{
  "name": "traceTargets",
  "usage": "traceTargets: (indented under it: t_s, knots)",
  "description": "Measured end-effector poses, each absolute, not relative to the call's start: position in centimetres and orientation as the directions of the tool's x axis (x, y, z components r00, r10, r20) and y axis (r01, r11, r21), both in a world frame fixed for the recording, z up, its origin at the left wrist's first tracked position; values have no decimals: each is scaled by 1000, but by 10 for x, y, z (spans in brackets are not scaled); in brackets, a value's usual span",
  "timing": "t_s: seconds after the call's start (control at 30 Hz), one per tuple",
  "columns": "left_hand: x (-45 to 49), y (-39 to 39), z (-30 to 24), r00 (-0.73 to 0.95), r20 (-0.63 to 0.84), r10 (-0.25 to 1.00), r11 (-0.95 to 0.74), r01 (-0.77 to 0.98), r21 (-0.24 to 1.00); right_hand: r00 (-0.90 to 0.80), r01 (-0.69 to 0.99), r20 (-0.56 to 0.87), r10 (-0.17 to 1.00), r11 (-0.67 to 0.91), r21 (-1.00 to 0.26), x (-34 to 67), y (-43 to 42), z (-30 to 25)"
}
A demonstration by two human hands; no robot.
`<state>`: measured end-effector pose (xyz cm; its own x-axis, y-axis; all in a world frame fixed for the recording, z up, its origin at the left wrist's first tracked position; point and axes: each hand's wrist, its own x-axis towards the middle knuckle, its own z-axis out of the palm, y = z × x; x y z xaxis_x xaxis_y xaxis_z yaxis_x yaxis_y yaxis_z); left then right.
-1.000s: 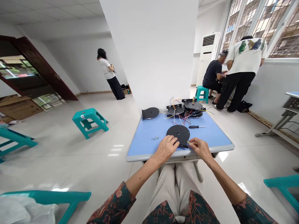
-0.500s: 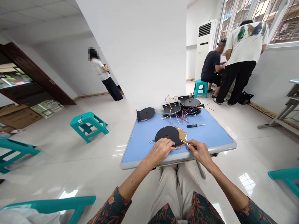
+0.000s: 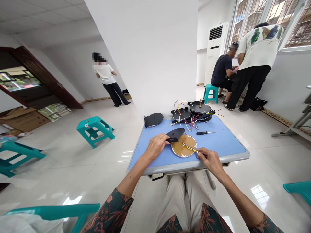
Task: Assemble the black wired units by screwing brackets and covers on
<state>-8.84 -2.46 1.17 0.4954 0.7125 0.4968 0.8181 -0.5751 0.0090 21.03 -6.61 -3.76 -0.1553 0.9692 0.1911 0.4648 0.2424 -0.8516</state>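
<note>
On the blue tabletop near me lies a round tan disc (image 3: pixel 181 149) with a pale rim and cut-outs at its edge. Wires (image 3: pixel 190 147), yellow, white and dark, come out near its middle. My right hand (image 3: pixel 209 157) pinches them just off the disc's right edge. My left hand (image 3: pixel 156 144) grips a black round plate (image 3: pixel 175 133) by its bent flange. That plate is tilted up behind and left of the tan disc, so part of the disc is covered. A thin red wire runs up beside the plate.
A screwdriver (image 3: pixel 206 133) lies right of the plate. Behind it are stacked black disc units (image 3: pixel 200 109) with loose wires; another black plate (image 3: pixel 154 119) stands at the back left. Teal stools (image 3: pixel 95 129) are on the floor. Several people are farther off, one seated (image 3: pixel 221 69).
My left hand has lifted and tilted the black plate up and to the left, uncovering most of the tan disc. My right hand still holds the wires, slightly farther right.
</note>
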Motion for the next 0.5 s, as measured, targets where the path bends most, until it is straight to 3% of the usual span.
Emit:
traceTargets:
  t_s: [0.17, 0.3, 0.5]
  knots:
    - [-123, -5, 0, 538, 503, 676, -583, 808, -82, -193, 572, 203, 960, 279, -771, 213, -63, -32]
    - [-144, 4, -9, 568, 477, 670, -586, 800, -128, -289, 769, 243, 926, 376, -517, 212, -45, -11]
    - [-151, 12, -21, 583, 435, 686, -592, 795, -133, -474, 867, 45, 879, 475, -149, 186, -21, 28]
